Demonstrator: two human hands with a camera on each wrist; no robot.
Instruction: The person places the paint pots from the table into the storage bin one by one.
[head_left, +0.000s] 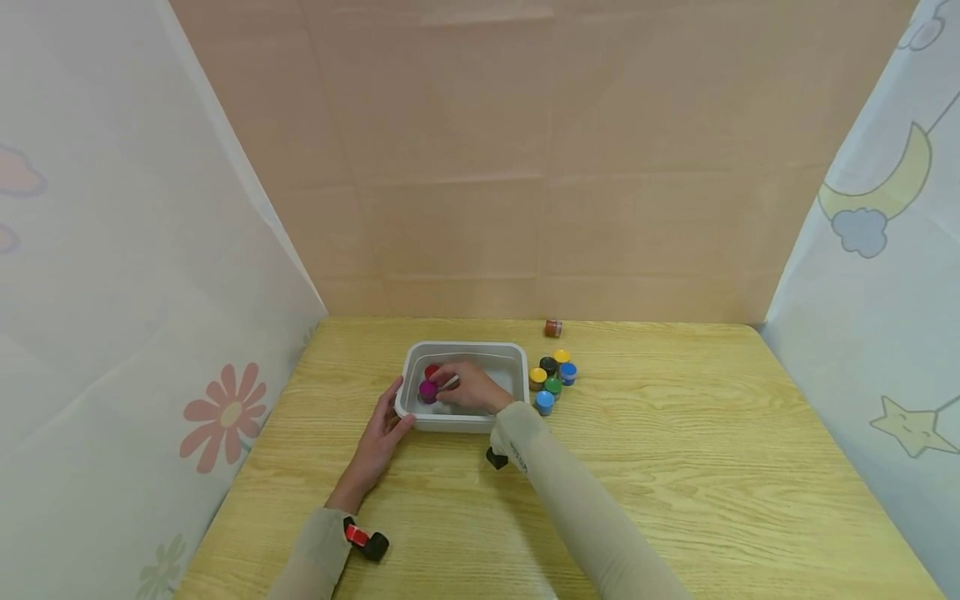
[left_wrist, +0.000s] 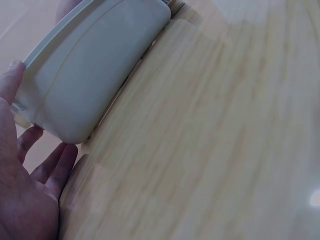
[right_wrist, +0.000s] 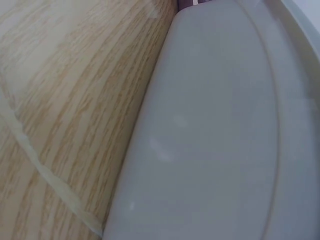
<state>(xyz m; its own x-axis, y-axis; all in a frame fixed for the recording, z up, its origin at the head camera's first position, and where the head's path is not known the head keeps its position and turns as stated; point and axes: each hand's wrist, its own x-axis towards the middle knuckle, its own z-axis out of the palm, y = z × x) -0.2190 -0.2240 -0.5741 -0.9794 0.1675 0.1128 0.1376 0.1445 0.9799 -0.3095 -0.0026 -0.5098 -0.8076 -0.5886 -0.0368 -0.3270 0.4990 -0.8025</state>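
A white plastic tub (head_left: 465,424) sits on the table, also seen from its side in the left wrist view and the right wrist view. At its near left corner, my left hand (head_left: 379,432) grips it, thumb at the rim and fingers along the side. Inside the tub, my right hand (head_left: 468,388) pinches a small paint pot with a purple lid (head_left: 427,390) near the left end. Behind that pot stands one with a red lid (head_left: 431,372), partly hidden by the fingers. The right wrist view does not show my right hand's fingers.
Right of the tub stand several paint pots, among them light blue (head_left: 544,403), green (head_left: 553,386), black (head_left: 549,365) and blue (head_left: 567,372) ones. A reddish-brown pot (head_left: 553,328) lies on its side near the table's back edge. Papered walls enclose the wooden table (head_left: 712,450).
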